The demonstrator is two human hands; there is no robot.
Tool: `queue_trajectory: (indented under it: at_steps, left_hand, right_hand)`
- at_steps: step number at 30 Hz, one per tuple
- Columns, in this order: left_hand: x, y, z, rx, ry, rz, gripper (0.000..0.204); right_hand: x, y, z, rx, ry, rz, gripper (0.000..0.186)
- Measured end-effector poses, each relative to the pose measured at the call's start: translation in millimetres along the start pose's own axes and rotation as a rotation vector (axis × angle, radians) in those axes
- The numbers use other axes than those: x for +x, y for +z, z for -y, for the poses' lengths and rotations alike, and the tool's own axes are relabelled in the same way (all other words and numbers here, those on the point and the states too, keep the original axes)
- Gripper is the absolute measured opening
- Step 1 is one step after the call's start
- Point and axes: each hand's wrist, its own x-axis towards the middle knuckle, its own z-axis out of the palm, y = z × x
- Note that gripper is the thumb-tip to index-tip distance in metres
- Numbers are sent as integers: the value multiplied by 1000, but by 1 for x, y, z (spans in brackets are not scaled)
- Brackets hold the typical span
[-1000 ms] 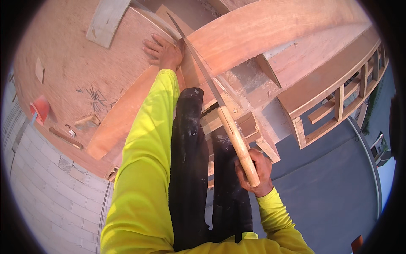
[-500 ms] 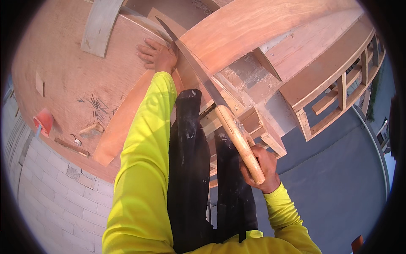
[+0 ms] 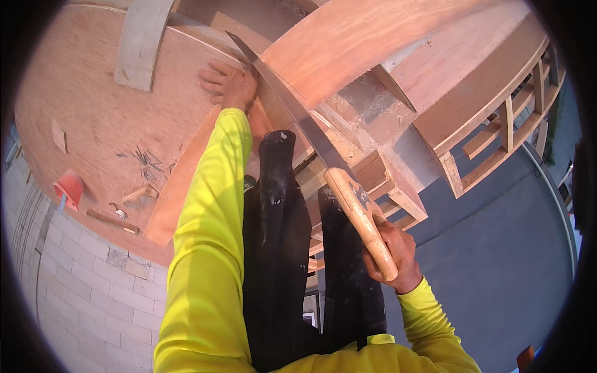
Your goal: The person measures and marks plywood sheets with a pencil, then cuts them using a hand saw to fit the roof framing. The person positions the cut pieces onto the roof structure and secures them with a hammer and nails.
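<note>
My right hand [image 3: 396, 256] is wrapped round the wooden handle of a handsaw [image 3: 295, 109]. Its long blade slants up and left, the tip lying just past my left hand. Pressed flat with fingers spread, my left hand [image 3: 229, 84] rests on the plywood sheet [image 3: 93, 105], close beside the blade. A narrow reddish plywood strip [image 3: 180, 186] runs under my left forearm. On the blade's right side lies a broad curved plywood panel [image 3: 348, 46]. Where the teeth meet the wood is hard to make out.
Several loose nails [image 3: 148, 163] lie on the sheet near a claw hammer [image 3: 113, 221] and a red plastic container [image 3: 68, 188]. A grey board [image 3: 142, 46] sits at the far left. Timber framing [image 3: 507, 124] borders the right, above a dark grey surface [image 3: 491, 255]. Pale blocks [image 3: 99, 286] are at lower left.
My right hand and the saw handle have shifted slightly right and down, drawing the blade back. The left hand stays on the plywood.
</note>
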Motion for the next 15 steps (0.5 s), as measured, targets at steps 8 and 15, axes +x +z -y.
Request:
queue_trajectory:
  at_steps: [8, 15]
  left_hand:
    - [-4, -3, -14, -73, 12, 25, 100]
    - [-13, 0, -13, -34, 36, 4, 99]
  right_hand:
    - [111, 51, -25, 104, 17, -15, 38]
    - [30, 2, -5, 50, 89, 46, 33]
